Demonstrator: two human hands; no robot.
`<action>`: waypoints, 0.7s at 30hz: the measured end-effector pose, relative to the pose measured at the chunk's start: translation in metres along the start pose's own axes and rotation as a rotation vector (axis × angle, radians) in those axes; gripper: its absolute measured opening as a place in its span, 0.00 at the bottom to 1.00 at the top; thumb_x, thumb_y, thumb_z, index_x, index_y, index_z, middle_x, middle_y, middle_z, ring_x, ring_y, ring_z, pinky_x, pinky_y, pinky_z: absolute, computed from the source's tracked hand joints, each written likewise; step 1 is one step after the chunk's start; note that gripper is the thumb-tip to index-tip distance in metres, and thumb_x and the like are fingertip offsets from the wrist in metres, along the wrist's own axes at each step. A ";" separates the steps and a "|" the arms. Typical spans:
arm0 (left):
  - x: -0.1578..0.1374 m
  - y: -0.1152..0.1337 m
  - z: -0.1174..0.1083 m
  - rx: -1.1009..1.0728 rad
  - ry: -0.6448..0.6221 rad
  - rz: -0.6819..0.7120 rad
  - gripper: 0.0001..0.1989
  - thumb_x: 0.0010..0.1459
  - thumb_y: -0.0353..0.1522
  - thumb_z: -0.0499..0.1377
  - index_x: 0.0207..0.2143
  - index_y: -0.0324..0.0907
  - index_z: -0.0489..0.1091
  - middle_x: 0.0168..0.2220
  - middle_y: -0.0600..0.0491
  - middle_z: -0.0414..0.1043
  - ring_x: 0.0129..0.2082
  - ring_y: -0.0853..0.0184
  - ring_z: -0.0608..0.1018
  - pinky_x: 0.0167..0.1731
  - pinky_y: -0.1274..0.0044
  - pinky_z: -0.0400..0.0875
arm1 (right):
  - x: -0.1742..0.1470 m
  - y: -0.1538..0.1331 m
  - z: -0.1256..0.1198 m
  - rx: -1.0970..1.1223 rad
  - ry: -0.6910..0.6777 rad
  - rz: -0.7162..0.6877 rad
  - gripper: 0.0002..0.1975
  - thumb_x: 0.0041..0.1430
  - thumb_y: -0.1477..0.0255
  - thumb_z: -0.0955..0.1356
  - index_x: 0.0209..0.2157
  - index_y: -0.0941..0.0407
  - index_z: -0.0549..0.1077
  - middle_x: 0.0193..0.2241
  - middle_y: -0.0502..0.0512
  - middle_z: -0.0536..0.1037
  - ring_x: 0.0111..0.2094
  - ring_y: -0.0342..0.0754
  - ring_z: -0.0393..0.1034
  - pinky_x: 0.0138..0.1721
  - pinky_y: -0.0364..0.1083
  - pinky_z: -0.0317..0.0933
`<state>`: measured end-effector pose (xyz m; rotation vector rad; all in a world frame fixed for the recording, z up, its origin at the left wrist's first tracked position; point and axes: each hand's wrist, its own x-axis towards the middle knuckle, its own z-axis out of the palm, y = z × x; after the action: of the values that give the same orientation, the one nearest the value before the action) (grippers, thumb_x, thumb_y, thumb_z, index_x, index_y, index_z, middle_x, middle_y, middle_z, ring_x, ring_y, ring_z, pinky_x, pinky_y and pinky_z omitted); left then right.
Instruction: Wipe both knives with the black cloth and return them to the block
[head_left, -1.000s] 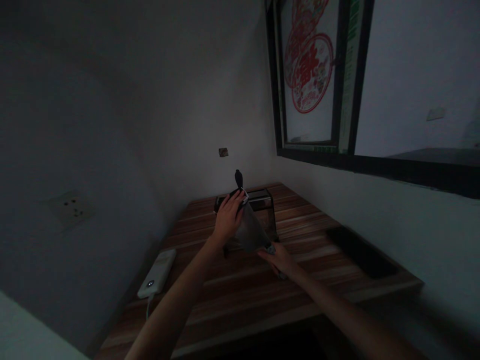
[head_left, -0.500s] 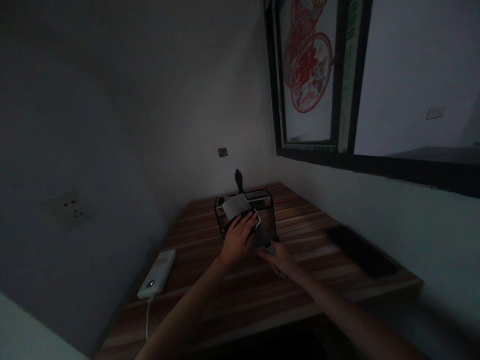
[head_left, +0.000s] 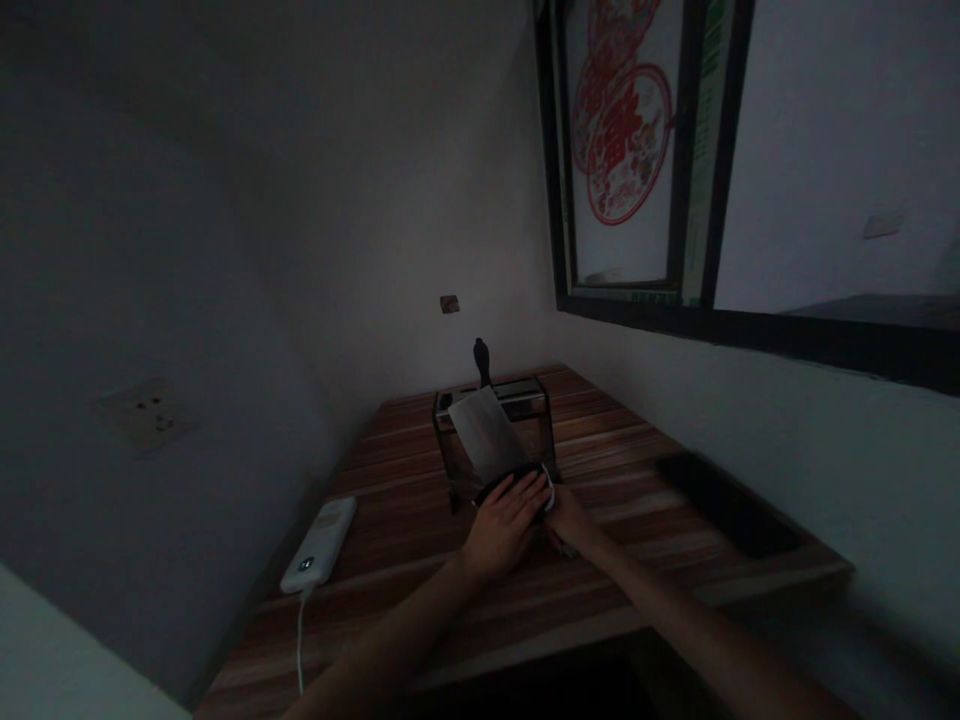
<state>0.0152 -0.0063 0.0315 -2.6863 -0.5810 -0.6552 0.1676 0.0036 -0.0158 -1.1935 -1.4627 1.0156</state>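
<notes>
A kitchen cleaver (head_left: pixel 487 430) with a broad grey blade is held tilted over the table, its blade pointing up and to the left. My right hand (head_left: pixel 571 522) is closed around its handle, which is mostly hidden by the fingers. My left hand (head_left: pixel 510 525) presses a dark, white-edged cloth-like piece (head_left: pixel 551 490) against the blade near the handle, fingers bent over it. Behind the blade stands a knife rack (head_left: pixel 525 388) with a dark frame and clear-looking sides. A black knife handle (head_left: pixel 481 362) sticks up from its top.
On the wood-grain table (head_left: pixel 405 560), a white power bank (head_left: pixel 321 545) with a cable (head_left: pixel 300 640) lies at the left. A dark flat slab (head_left: pixel 727 503) lies at the right by the wall. A dark-framed mirror (head_left: pixel 637 297) hangs on the right wall.
My left hand has slid the dark piece down the blade toward the handle, so more of the blade shows. My right hand keeps its hold on the cleaver.
</notes>
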 end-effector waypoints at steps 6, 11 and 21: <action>0.000 -0.002 -0.003 0.021 -0.006 0.019 0.24 0.58 0.30 0.49 0.57 0.40 0.51 0.58 0.48 0.55 0.61 0.67 0.52 0.58 0.66 0.51 | 0.002 0.002 0.001 -0.014 -0.005 0.047 0.08 0.44 0.68 0.62 0.17 0.55 0.63 0.07 0.46 0.62 0.08 0.40 0.56 0.08 0.38 0.47; 0.003 -0.007 -0.011 0.028 -0.019 0.037 0.23 0.59 0.30 0.49 0.57 0.42 0.52 0.58 0.49 0.56 0.60 0.68 0.53 0.58 0.67 0.50 | -0.001 -0.004 0.000 -0.022 -0.026 0.023 0.07 0.42 0.69 0.62 0.16 0.55 0.62 0.06 0.44 0.60 0.07 0.40 0.55 0.08 0.38 0.48; 0.020 -0.038 -0.032 0.052 0.039 -0.025 0.23 0.59 0.30 0.48 0.57 0.41 0.52 0.58 0.48 0.55 0.61 0.67 0.52 0.58 0.66 0.50 | -0.005 -0.011 -0.001 -0.010 -0.057 0.012 0.16 0.46 0.57 0.64 0.27 0.57 0.66 0.06 0.40 0.60 0.06 0.38 0.53 0.07 0.37 0.46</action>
<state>0.0026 0.0206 0.0768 -2.6158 -0.6136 -0.6884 0.1662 -0.0034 -0.0055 -1.1906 -1.5076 1.0592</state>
